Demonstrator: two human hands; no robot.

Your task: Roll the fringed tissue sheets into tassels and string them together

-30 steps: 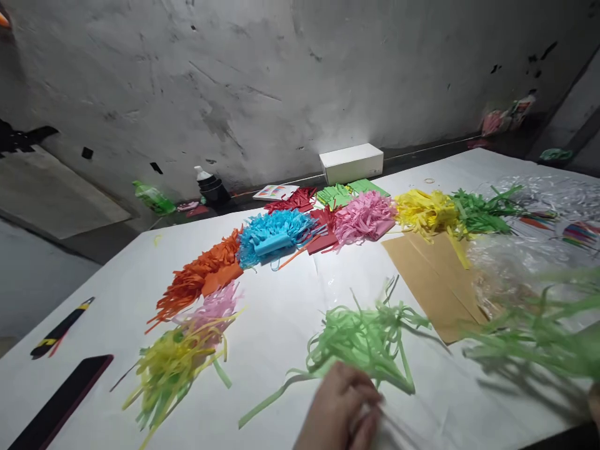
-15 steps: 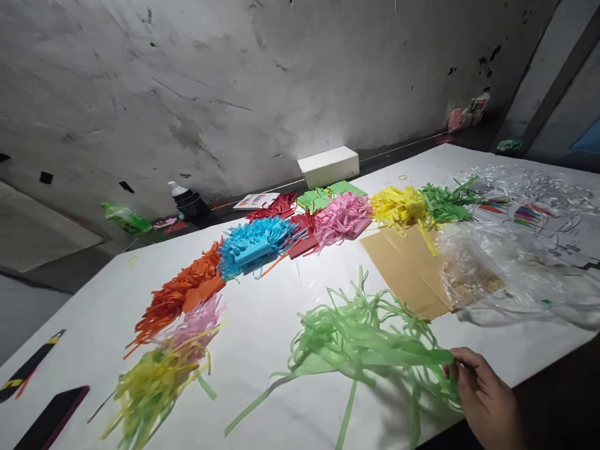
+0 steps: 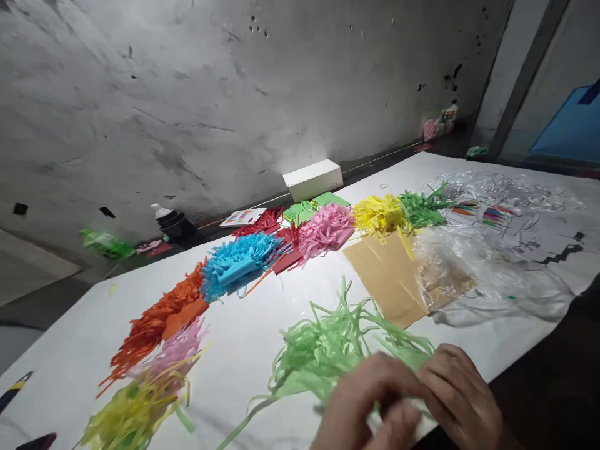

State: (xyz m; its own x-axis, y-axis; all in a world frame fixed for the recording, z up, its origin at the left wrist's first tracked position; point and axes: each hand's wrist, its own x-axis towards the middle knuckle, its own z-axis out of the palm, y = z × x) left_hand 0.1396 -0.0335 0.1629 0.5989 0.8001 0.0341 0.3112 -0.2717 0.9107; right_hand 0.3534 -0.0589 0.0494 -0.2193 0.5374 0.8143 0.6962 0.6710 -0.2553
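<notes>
A light green fringed tissue-paper tassel (image 3: 323,344) lies loosely spread on the white-covered table, its strips curling outward. My right hand (image 3: 462,400) is closed at the tassel's right end, with the fingers bent over the gathered part. Close beside it, my left hand (image 3: 370,406) is curled, its fingertips meeting the right hand's fingers at that same end. The left hand is slightly blurred, and the two hands hide most of the pinched paper. One long green strip trails toward the table's front edge.
Fringed bundles in orange (image 3: 159,319), blue (image 3: 244,262), pink (image 3: 325,231) and yellow (image 3: 379,212) curve across the table. A yellow tassel (image 3: 126,412) lies front left. Brown paper (image 3: 384,269) and clear plastic (image 3: 492,275) lie right. A white box (image 3: 313,180) stands behind.
My left hand has come into view from below and joined the right hand at the tassel's end. The held end has been drawn in and is now mostly covered. The view has shifted rightward.
</notes>
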